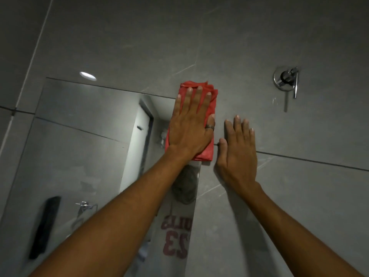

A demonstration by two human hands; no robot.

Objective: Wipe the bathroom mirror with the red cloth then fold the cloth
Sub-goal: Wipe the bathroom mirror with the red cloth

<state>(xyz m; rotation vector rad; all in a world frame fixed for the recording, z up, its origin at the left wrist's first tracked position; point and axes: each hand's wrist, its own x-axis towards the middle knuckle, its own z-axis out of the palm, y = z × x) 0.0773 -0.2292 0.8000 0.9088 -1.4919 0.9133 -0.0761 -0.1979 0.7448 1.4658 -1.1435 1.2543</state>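
Red cloth (207,108) sits bunched at the mirror (79,146)'s top right corner, half over onto the grey tile wall (259,47). Left hand (189,124) presses it flat w/ open palm, fingers spread, no pinch. Right hand (237,152) open, empty, braced on tile just right of mirror. Advice: keep even pressure, overlap strokes back across glass.

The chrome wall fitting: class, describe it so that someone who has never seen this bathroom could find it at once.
Start at the grey tiled wall and move right, past the mirror and the red cloth under the left hand. Above and right of the right hand sits the chrome wall fitting. It is the only shiny metal piece mounted on the tiles, a round plate with a thin lever hanging down.
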